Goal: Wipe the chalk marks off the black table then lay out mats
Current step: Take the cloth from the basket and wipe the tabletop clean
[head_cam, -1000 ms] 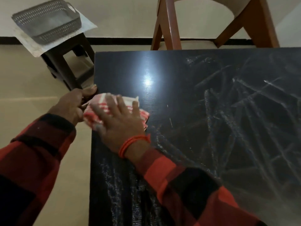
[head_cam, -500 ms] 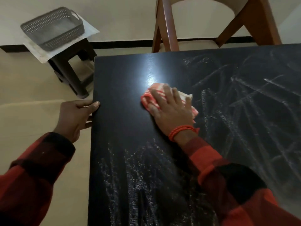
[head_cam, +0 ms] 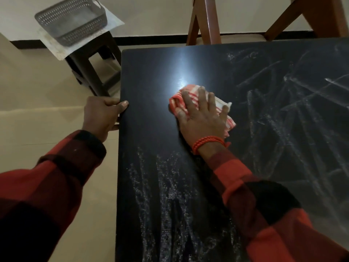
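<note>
Chalk marks (head_cam: pixel 283 114) at 3 o'clock may smear: your flat right hand (head_cam: pixel 203 118) presses a bunched cloth (head_cam: pixel 190 95); left hand (head_cam: pixel 102 114) grips the table (head_cam: pixel 151 72) edge.

Upper left, a grey perforated basket (head_cam: pixel 70 18) sits on what looks like paper (head_cam: pixel 56 48) atop a dark stool (head_cam: pixel 90 72); wooden chair legs (head_cam: pixel 205 21) stand top centre.

Dim indoor light, warm cast. One bright glare spot on the glossy black table (head_cam: pixel 151 76), just beyond the fingertips (head_cam: pixel 201 89) of the right hand (head_cam: pixel 203 118). Soft shadow under that hand's wrist. Basket (head_cam: pixel 71 19) at upper left is motion-blurred. Wide-angle bending tilts lines at the edges; sleeves nearest the camera are soft.
</note>
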